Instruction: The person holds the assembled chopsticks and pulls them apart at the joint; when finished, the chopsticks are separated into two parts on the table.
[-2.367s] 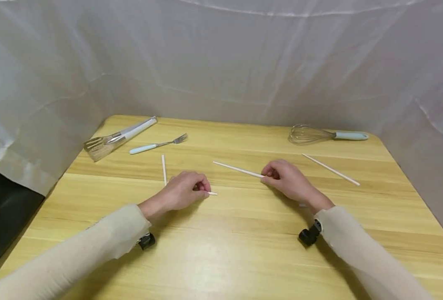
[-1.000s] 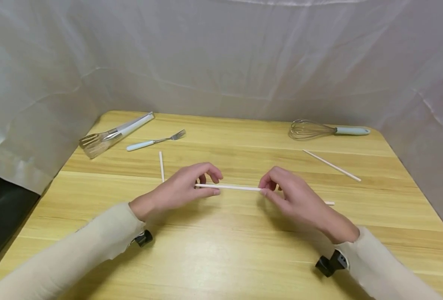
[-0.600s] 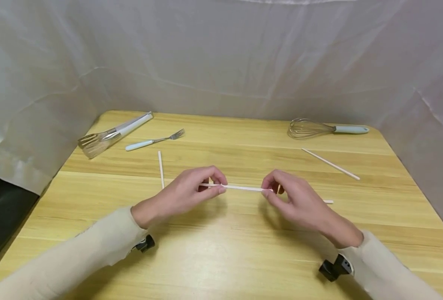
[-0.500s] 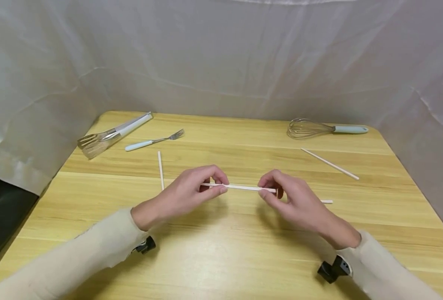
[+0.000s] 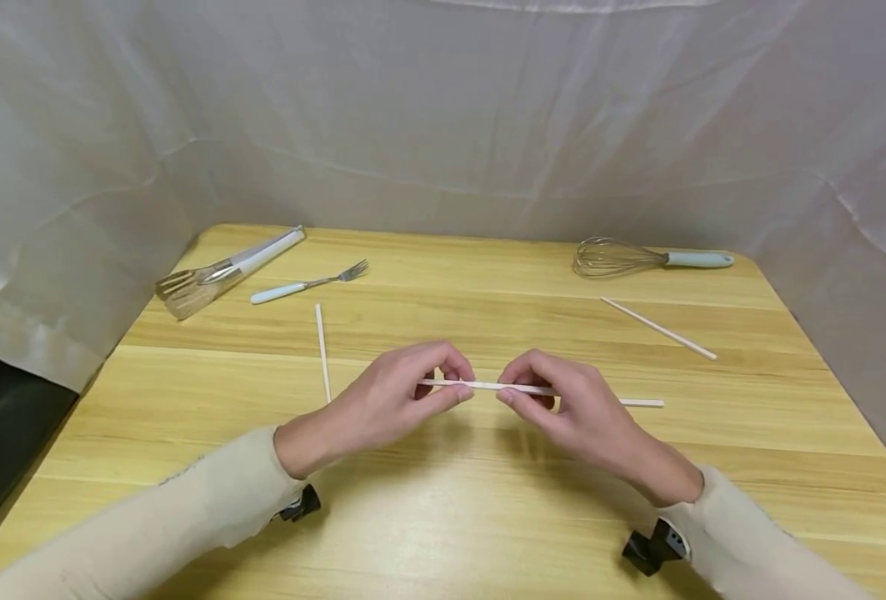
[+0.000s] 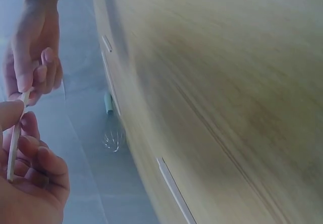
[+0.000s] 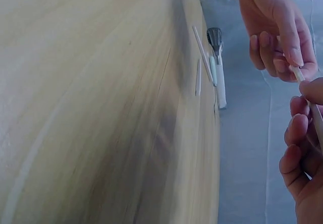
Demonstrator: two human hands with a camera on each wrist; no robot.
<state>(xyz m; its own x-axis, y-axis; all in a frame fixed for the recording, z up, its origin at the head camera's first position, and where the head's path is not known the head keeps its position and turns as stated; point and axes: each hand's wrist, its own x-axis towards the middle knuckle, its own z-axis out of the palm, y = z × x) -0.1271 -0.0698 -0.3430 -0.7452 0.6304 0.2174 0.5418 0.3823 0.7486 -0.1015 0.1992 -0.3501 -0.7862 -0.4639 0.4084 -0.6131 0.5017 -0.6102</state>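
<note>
A slim white chopstick [image 5: 483,386] is held level above the wooden table, running from one hand to the other. My left hand [image 5: 390,396] pinches its left part between thumb and fingers. On its right part, my right hand [image 5: 573,400] pinches it likewise, a short gap from the left fingertips. Its far ends are partly covered by the hands. In the left wrist view the chopstick [image 6: 15,143] crosses the left palm. The right wrist view shows both hands, the left hand [image 7: 280,32] and right fingers [image 7: 298,128], on it.
Other white chopsticks lie on the table [image 5: 450,542]: one left [image 5: 322,350], one farther right [image 5: 658,327], one partly hidden behind the right hand [image 5: 643,403]. Behind are tongs [image 5: 232,271], a fork [image 5: 311,286] and a whisk [image 5: 653,257]. Grey cloth [image 5: 443,125] surrounds the table.
The right hand brought the chopstick's end to the left hand, which opened and then pinched it. The right grip slid inward along it, and the hands came closer together.
</note>
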